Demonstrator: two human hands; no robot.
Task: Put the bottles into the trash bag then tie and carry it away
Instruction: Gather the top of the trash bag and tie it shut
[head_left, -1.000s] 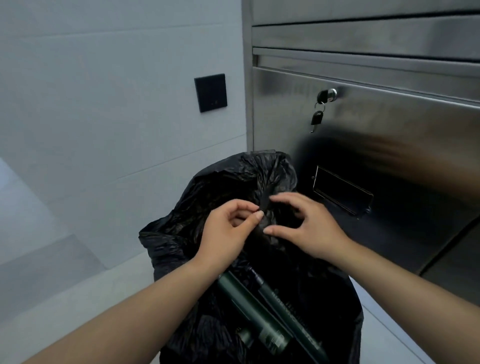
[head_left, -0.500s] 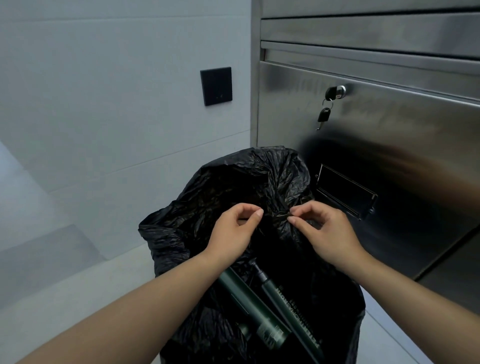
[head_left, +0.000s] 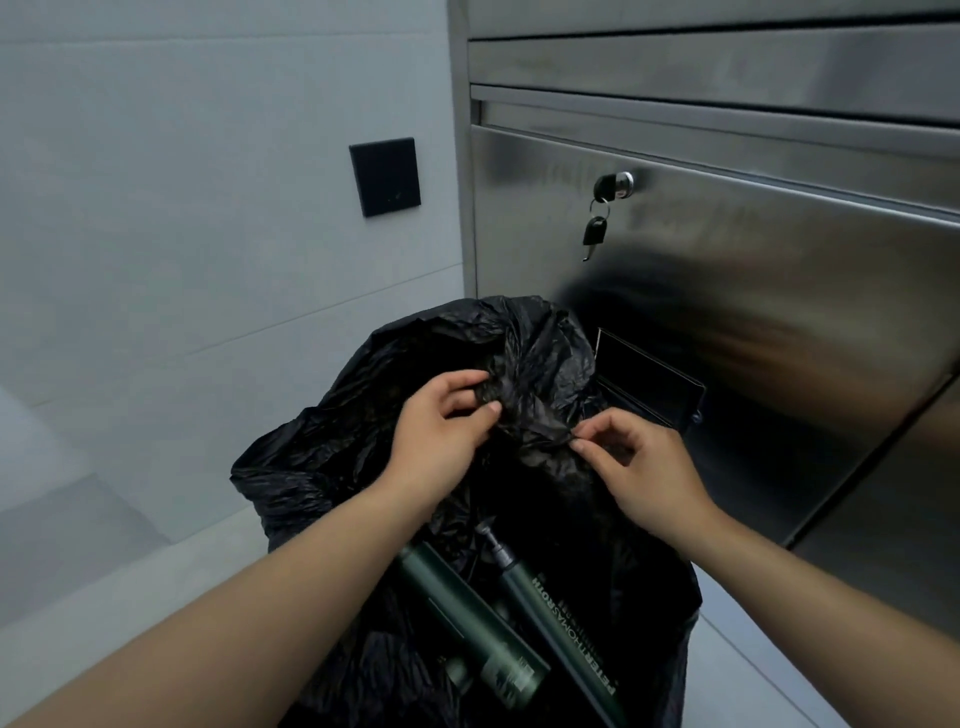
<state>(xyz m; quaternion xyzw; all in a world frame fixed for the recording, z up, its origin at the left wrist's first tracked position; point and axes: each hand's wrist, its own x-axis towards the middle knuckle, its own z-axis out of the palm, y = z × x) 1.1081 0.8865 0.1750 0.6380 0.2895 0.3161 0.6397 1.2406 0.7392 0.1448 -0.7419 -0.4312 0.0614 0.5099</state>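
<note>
A black trash bag (head_left: 322, 457) stands open in front of me on the pale floor. Inside it lie two dark green bottles: a plain one (head_left: 467, 623) on the left and a pump bottle (head_left: 566, 629) with white lettering on the right. My left hand (head_left: 441, 431) grips a bunched fold of the bag's far rim between thumb and fingers. My right hand (head_left: 634, 462) pinches the plastic a little to the right, thumb and fingertips together. The bag's mouth gapes below both hands.
A stainless steel cabinet (head_left: 753, 312) rises directly behind the bag, with a key (head_left: 597, 228) hanging from its lock and a recessed dark slot (head_left: 644, 379). A black wall plate (head_left: 384, 176) sits on the grey tiled wall to the left.
My hands have moved apart along the bag's rim. The left hand now holds a larger bunch of plastic, higher up; the right hand has shifted right and down.
</note>
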